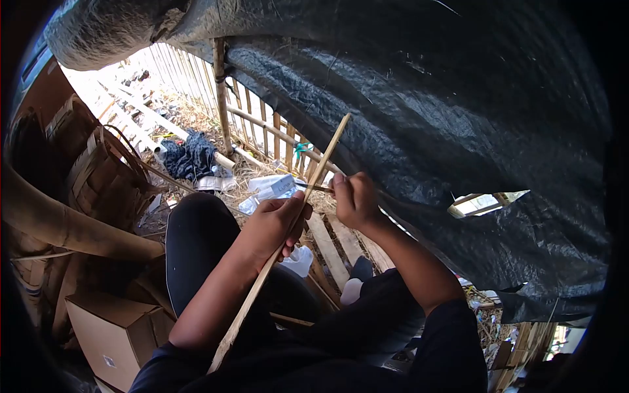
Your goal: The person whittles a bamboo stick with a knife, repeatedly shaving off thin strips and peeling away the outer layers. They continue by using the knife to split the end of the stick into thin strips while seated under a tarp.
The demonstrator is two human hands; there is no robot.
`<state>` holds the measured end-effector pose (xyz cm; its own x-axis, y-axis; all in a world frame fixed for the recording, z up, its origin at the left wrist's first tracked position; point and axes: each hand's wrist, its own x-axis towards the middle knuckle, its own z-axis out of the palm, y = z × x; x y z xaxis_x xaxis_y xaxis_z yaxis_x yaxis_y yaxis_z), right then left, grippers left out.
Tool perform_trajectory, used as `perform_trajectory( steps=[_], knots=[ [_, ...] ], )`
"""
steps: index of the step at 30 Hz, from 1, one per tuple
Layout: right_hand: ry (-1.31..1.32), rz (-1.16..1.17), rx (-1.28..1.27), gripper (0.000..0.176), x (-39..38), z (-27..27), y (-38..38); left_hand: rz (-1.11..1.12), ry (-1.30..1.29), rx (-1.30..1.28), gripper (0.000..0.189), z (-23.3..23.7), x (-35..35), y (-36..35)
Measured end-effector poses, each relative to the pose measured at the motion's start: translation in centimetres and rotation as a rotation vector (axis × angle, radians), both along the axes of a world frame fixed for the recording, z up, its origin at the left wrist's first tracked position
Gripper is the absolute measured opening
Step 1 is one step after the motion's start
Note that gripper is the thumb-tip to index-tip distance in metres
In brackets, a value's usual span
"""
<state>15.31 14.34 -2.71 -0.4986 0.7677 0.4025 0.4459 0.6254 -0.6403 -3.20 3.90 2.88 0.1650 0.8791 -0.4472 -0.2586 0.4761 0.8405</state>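
Note:
A long pale bamboo strip [252,295] runs slantwise from my lap up past both hands, its far end in front of the dark tarp. My left hand [278,219] is closed around it near the middle, thumb on top. My right hand [356,202] is closed on the handle of a small knife [319,188], most of which the fingers hide. The thin dark blade meets the strip just above my left thumb.
A black tarp [419,131] hangs close on the right. At the left are a thick bamboo pole [78,226], woven baskets [108,167] and a cardboard box [108,334]. Wooden slats [327,252], plastic litter [272,190] and a dark cloth [190,157] lie on the ground. A bamboo fence [255,124] stands beyond.

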Motion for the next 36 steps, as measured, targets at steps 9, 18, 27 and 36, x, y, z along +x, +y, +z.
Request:
perform_trajectory(
  steps=[9, 18, 27, 36],
  knots=[
    [-0.13, -0.018, 0.229, 0.038, -1.7, 0.6, 0.0, 0.12, -0.03, 0.021, 0.045, -2.3, -0.4, -0.3],
    [-0.236, -0.231, 0.236, 0.04, -2.9, 1.2, 2.5, 0.174, -0.028, -0.015, 0.039, -1.2, -1.2, -1.2],
    [-0.394, -0.237, 0.216, 0.045, -2.7, 1.8, 2.2, 0.096, 0.023, 0.007, 0.041, -1.5, -1.3, -2.0],
    [-0.352, -0.215, 0.255, 0.043, -1.7, 1.0, 3.5, 0.067, 0.009, -0.03, 0.043, -1.6, -0.9, -2.2]
  ],
)
